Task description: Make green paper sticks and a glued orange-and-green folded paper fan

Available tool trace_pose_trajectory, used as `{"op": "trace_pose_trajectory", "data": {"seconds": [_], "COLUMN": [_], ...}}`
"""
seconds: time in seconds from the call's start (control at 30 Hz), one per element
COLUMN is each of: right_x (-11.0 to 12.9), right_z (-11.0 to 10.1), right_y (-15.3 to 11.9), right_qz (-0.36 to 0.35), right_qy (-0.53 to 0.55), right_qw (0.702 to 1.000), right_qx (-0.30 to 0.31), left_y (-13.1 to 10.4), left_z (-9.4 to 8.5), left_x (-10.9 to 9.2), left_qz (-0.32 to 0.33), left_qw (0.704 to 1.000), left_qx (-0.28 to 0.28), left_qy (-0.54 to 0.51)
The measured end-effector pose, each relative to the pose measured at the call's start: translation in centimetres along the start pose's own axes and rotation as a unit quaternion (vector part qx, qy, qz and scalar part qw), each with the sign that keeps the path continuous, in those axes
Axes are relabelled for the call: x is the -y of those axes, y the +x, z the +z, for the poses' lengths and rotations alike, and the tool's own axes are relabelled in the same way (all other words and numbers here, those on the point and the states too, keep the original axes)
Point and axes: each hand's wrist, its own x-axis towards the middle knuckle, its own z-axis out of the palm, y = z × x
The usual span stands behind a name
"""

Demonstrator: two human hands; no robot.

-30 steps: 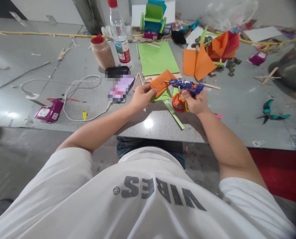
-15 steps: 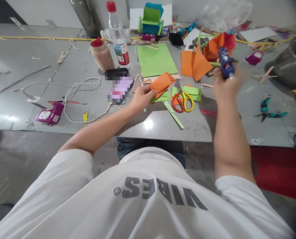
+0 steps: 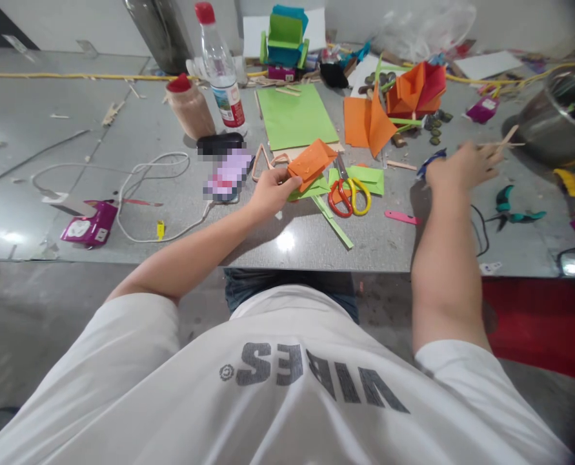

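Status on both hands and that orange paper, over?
Left hand pinching orange folded paper. Right hand outstretched at blue glue gun, grip unclear. Scissors close beside the paper.

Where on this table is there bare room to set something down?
At the front of the table, between the green strips and pink handle; also left of the purple box. Crowded: around the scissors, by the orange paper in the left hand, and at the back near the plastic bag.
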Motion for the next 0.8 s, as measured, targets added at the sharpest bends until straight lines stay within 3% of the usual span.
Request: {"op": "trace_pose_trajectory", "data": {"seconds": [0.03,0.07,0.13,0.2,0.23,0.27,0.37,0.47,0.6,0.7,0.8], "right_x": [1.5,3.1,6.4,9.7,11.2,12.6,15.5,16.0,14.5,13.4,13.2], "right_z": [0.2,0.6,1.8,3.2,3.7,4.1,4.2,3.7,3.8,4.1,4.1], "right_y": [-0.6,-1.4,-3.6,-6.6,-8.2,-9.6,-12.4,-12.7,-11.3,-10.8,-11.2], "right_qz": [0.007,-0.006,-0.064,-0.075,-0.047,-0.013,0.041,0.064,0.057,0.003,-0.063], "right_qy": [0.009,0.042,0.147,0.202,0.261,0.308,0.368,0.391,0.376,0.364,0.328], "right_qw": [0.998,0.996,0.986,0.957,0.916,0.878,0.81,0.805,0.869,0.912,0.936], "right_qx": [-0.058,-0.078,0.054,0.195,0.301,0.367,0.456,0.441,0.315,0.191,0.111], "left_y": [0.0,0.1,0.1,0.2,0.1,0.1,-0.4,-0.5,0.2,0.9,0.9], "left_z": [0.0,-0.1,-0.2,-0.3,-0.3,-0.3,-0.4,-0.6,-1.2,-1.5,-1.2], "left_x": [0.0,0.1,0.2,0.3,0.3,0.3,0.0,-0.4,-0.4,0.0,0.4], "left_qz": [0.001,0.002,0.002,0.004,0.006,0.007,0.0,-0.008,0.032,0.08,0.115], "left_qw": [1.0,1.0,1.0,1.0,1.0,1.0,0.999,0.999,0.997,0.99,0.985], "left_qx": [0.002,0.003,0.003,0.001,0.001,0.004,0.017,0.006,-0.059,-0.117,-0.127], "left_qy": [-0.002,-0.005,-0.011,-0.017,-0.022,-0.027,-0.037,-0.035,-0.027,-0.01,0.002]}}
